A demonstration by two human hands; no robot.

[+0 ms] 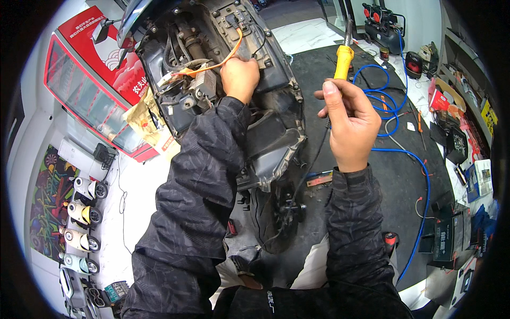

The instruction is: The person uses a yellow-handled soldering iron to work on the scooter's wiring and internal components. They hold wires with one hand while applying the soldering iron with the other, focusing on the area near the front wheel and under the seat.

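Upper centre, the left hand meets a thin, bendy orange cable, its finger grip unclear; upper right, the right hand grips a smooth, tapered yellow-handled tool.

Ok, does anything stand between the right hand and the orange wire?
In this view, yes: the left hand and a dark side panel lie between the right hand and the orange wire. Relative heights are unclear.

At upper centre the left hand meets an orange cable; centre-right, the right hand holds a yellow-handled tool.
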